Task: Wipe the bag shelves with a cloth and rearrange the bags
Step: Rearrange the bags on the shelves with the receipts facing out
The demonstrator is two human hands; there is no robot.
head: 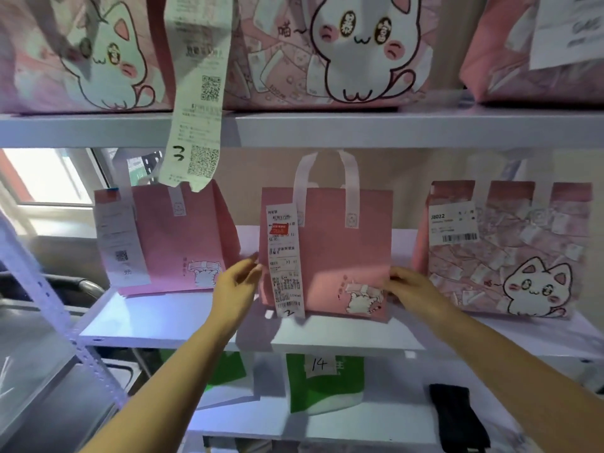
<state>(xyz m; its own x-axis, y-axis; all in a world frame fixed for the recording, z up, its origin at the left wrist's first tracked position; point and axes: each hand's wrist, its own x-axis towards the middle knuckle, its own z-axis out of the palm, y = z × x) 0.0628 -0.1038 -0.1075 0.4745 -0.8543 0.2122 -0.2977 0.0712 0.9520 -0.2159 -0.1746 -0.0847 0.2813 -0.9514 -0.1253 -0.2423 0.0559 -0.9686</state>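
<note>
Both forearms reach up from the bottom edge toward the middle shelf point(183, 318), with a lower shelf beneath them carrying a green bag point(327, 387) marked 14 and a dark folded thing point(457, 416) that may be the cloth, though I cannot tell. On the middle shelf the left hand point(237, 282) rests against the left edge of the centre pink bag point(330, 253), fingers fairly straight and thumb forward, pressing rather than clutching; the right hand point(407, 286) meets the bag's lower right edge with fingers bent round it, seemingly gripping. Between them the bag stands upright, handles up, a long receipt point(284, 259) hanging down its front. Just left stands another pink bag point(176, 237) turned at an angle, and to the right a patterned cat bag point(510, 250) with a barcode label. Behind and above, the upper shelf point(359, 125) holds larger cat-print bags, with a paper slip point(196, 93) dangling over its lip. The step looks like squaring or shifting the centre bag. The risk is that a sideways push knocks over one neighbour, both close by, or that the left palm snags the loose receipt and tears it off; a light, empty bag could also fold and tip forward off the shelf's front edge.
</note>
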